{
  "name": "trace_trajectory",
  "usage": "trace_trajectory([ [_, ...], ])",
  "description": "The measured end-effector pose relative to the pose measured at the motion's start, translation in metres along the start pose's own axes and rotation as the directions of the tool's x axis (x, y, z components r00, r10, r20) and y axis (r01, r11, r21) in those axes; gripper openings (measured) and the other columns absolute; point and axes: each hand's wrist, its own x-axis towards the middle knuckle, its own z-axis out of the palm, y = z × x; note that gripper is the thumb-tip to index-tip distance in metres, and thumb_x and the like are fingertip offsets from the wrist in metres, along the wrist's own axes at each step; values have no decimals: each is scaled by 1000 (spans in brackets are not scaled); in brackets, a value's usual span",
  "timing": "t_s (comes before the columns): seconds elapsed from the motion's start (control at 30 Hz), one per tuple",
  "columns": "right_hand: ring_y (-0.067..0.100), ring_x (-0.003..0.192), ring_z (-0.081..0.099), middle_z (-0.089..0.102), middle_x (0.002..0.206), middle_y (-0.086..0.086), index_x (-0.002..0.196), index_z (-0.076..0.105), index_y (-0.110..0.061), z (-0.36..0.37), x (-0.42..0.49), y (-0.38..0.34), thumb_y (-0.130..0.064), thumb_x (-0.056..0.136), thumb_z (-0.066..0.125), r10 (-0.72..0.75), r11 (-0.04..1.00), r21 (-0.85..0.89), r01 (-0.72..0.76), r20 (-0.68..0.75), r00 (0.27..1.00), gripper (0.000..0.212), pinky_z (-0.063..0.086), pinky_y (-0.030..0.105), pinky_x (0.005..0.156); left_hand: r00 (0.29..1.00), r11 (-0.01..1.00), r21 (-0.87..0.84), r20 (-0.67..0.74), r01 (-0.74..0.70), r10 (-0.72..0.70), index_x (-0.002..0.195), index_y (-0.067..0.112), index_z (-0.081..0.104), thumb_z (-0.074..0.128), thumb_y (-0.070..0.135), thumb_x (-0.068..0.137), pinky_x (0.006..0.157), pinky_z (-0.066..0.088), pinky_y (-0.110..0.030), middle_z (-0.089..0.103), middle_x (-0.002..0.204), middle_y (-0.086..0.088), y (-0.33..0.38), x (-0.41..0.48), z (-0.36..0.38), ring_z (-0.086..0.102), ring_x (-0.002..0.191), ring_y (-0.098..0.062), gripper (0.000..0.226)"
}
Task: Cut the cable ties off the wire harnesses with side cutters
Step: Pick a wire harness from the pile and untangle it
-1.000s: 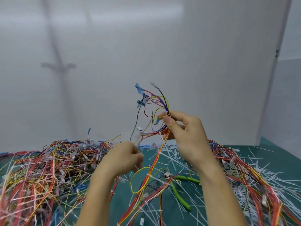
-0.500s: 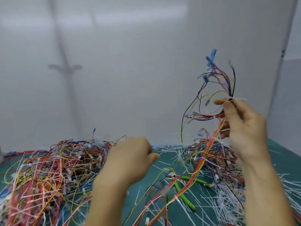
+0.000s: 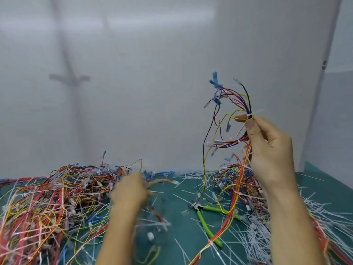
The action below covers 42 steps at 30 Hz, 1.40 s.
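My right hand [image 3: 267, 155] is raised at the right and pinches a multicoloured wire harness [image 3: 229, 115] between thumb and forefinger, just below a white cable tie [image 3: 252, 114]. The harness ends in blue connectors at the top, and its red, orange and yellow wires trail down to the mat. The green-handled side cutters [image 3: 207, 222] lie on the mat under those wires, with no hand on them. My left hand [image 3: 129, 194] is low at centre and motion-blurred. Its fingers look curled round a blurred wire bundle [image 3: 152, 219].
A large tangled pile of harnesses [image 3: 47, 207] covers the left of the green mat [image 3: 181, 236]. A smaller pile [image 3: 233, 180] lies behind my right wrist. Several cut white ties [image 3: 257, 240] litter the right side. A white wall stands close behind.
My right hand held the harness in front of me, swung it up to the right, and now holds it slightly lower. My left hand dropped toward the mat and moved left.
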Motion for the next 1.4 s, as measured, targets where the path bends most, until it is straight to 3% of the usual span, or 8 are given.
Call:
trace_trajectory([
  [0.17, -4, 54, 43, 52, 53, -25, 104, 70, -40, 4, 1, 1, -40, 102, 49, 16, 1000, -20, -17, -47, 999, 22, 37, 19, 56, 894, 948, -162, -319, 275, -314, 96, 13, 69, 73, 36, 86, 75, 52, -40, 69, 93, -18, -72, 18, -17, 64, 92, -37, 25],
  [0.3, -1, 95, 63, 72, 97, -19, 94, 68, -50, 7, 1, -1, -38, 101, 51, 13, 999, -29, -15, -67, 998, 21, 49, 20, 81, 821, 936, -217, -452, 277, -348, 107, 12, 72, 72, 25, 87, 76, 53, -43, 68, 99, -22, -87, 27, -10, 62, 94, -42, 23],
  [0.53, 39, 78, 56, 70, 91, 17, 94, 70, -50, 13, -4, -6, -45, 97, 53, 10, 999, -51, -10, 9, 1000, 18, 54, 43, 70, 912, 925, -9, -161, 381, -377, 109, 12, 64, 65, 20, 91, 85, 48, -36, 68, 108, -14, -79, 26, 34, 64, 101, -32, 20],
  [0.6, 33, 52, 41, 63, 64, 5, 100, 73, -46, 15, -6, -8, -50, 94, 52, 51, 999, -16, -50, 44, 998, 22, 55, 57, 68, 936, 939, 53, -117, 340, -332, 112, 10, 59, 67, 26, 90, 87, 49, -38, 65, 115, -16, -75, 25, 16, 62, 107, -34, 28],
  [0.8, -2, 43, 37, 43, 46, -22, 105, 73, -38, 20, -6, -13, -43, 97, 52, 69, 993, 93, -74, 60, 996, 23, 29, 14, 51, 933, 988, -124, -357, -91, 41, 119, 14, 63, 59, 47, 92, 86, 52, -37, 67, 116, -4, -28, -4, -46, 64, 102, -22, 42],
  [0.9, 2, 40, 34, 45, 49, -18, 105, 74, -34, 23, -8, -18, -36, 98, 54, 87, 973, 209, -102, 77, 993, 21, 33, 11, 43, 872, 697, -549, -426, -461, 242, 104, 27, 70, 60, 46, 91, 81, 52, -26, 73, 95, 16, 12, -31, -64, 68, 86, 3, 25],
  [1.0, 3, 43, 39, 47, 55, -18, 102, 77, -32, 26, -10, -20, -35, 95, 58, 107, 953, 269, -137, 124, 986, 20, 38, 16, 41, 850, 403, -781, -294, -477, 437, 96, 32, 72, 60, 52, 83, 87, 54, -30, 76, 94, 13, 46, -50, -62, 71, 92, -4, 26],
  [1.4, 15, 58, 66, 75, 82, 11, 99, 79, -12, 35, -17, -20, -13, 92, 64, 196, 929, 131, -346, 619, 760, 16, 51, 22, 46, 906, 153, -916, -322, -372, 273, 99, 19, 74, 68, 15, 89, 66, 59, -25, 78, 88, -3, 61, -57, -56, 72, 75, -14, 12],
])
